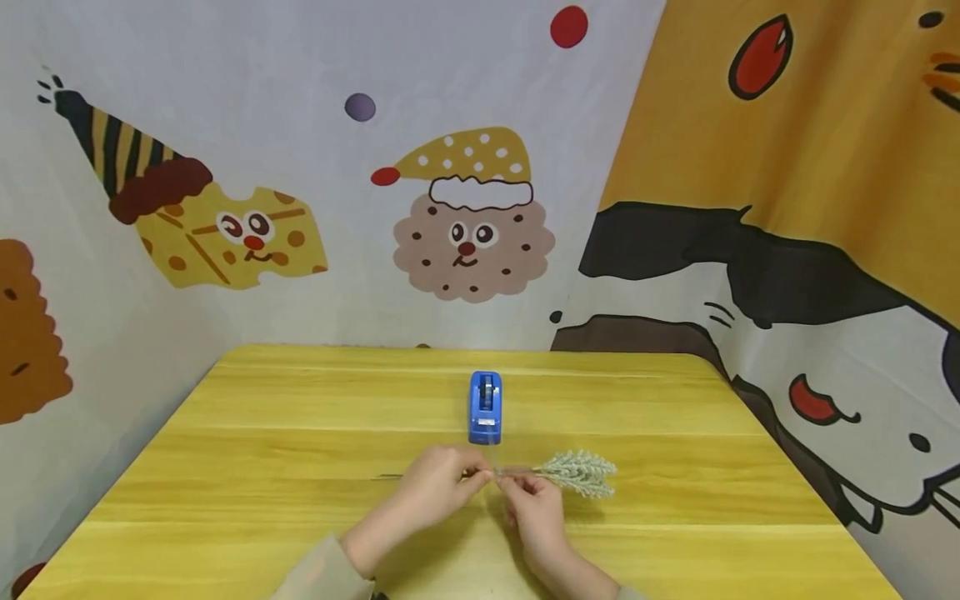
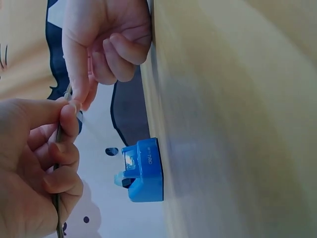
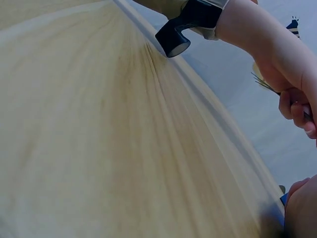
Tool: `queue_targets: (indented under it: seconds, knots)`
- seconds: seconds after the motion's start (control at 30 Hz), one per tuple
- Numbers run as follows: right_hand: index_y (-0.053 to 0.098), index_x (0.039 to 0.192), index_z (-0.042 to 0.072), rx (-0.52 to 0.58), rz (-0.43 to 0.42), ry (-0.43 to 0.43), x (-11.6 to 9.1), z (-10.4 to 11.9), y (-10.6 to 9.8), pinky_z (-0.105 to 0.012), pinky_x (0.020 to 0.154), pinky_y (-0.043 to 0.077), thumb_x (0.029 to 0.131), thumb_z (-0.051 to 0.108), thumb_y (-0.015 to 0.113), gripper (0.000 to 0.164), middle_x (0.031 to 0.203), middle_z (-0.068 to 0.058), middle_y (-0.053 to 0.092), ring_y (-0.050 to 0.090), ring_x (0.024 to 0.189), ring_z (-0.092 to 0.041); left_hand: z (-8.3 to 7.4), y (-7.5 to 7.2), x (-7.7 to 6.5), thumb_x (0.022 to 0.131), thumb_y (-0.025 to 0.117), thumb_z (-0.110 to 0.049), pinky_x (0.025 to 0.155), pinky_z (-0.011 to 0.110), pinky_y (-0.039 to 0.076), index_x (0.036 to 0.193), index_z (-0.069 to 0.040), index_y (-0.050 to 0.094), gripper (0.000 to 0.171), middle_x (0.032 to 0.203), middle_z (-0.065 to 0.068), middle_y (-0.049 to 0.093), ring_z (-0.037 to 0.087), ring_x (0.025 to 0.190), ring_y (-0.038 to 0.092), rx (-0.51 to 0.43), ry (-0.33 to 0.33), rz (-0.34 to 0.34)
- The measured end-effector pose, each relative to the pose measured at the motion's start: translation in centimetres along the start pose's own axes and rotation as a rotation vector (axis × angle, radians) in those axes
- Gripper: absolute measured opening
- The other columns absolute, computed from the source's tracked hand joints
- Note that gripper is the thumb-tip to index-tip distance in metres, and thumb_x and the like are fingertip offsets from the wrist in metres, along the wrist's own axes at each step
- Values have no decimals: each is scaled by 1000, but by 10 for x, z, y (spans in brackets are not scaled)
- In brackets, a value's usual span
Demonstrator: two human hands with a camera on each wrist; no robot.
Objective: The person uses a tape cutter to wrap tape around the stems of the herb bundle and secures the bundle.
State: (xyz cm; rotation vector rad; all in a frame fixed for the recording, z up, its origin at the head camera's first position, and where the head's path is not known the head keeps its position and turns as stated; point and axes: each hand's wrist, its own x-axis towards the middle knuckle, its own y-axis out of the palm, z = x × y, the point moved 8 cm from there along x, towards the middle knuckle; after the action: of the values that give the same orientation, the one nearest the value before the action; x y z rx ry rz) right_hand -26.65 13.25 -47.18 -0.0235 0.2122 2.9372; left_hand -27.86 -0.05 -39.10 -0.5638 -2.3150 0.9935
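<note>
A bunch of pale green artificial sprigs (image 1: 581, 473) points right above the table, its thin stems (image 1: 386, 477) running left. My left hand (image 1: 442, 479) grips these stems, fingers curled round them in the left wrist view. Thumb and forefinger of my right hand (image 1: 538, 508) pinch a bit of clear tape at the stems, right beside the left fingertips. A faint strip of this tape (image 1: 492, 457) runs toward a blue tape dispenser (image 1: 485, 429) just beyond the hands. In the right wrist view, stem ends (image 3: 262, 82) stick out behind the left hand (image 3: 297, 106).
Both hands work over a wood-grain table (image 1: 285, 433). A printed cloth (image 1: 300, 92) with cartoon figures hangs behind it and along the sides. On the left wrist, a black camera (image 3: 178, 39) shows in the right wrist view.
</note>
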Motion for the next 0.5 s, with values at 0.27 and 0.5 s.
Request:
queue_targets:
  seconds: [0.27,0.5]
  knots:
    - [69,98,-8,64,-28,-23,-1,0,-2,-18,40,34,85,2,70,16,70,-1,60,37,44,-4,-1,2,0,91,68,-17,53,17,45,90,-11,74,9,77,-9,67,-2,57,50,-21,-36,14]
    - [61,113,-11,86,-33,11,2,-3,-3,-18,39,34,83,0,68,32,83,-2,62,37,42,-5,2,3,1,91,67,-17,46,18,42,89,-10,75,11,70,-13,61,-1,50,43,-38,-56,28]
